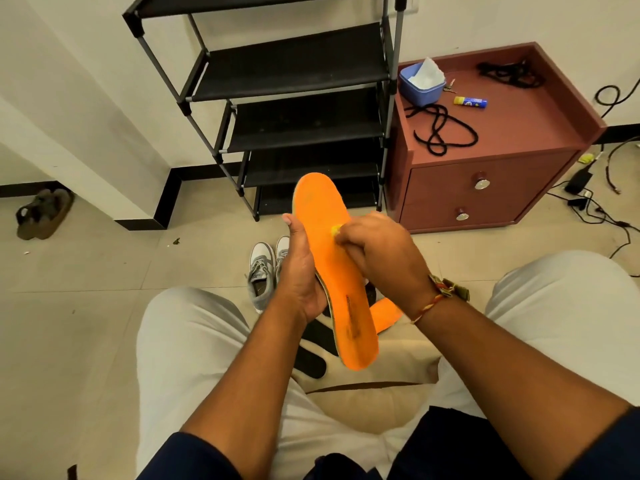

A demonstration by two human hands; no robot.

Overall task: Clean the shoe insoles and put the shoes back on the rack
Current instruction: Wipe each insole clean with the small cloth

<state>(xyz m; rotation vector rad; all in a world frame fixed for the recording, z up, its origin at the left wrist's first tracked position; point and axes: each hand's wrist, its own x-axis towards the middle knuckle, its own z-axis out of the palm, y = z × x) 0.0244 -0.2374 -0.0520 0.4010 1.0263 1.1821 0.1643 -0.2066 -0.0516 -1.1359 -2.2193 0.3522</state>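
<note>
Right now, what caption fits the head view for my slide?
Left hand holds an orange insole; right hand presses a small yellow object against it.

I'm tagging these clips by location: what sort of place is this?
Probably a home entryway or room corner: a black shoe rack, grey sneakers on the tiled floor, and a brown two-drawer cabinet beside the rack.
</note>
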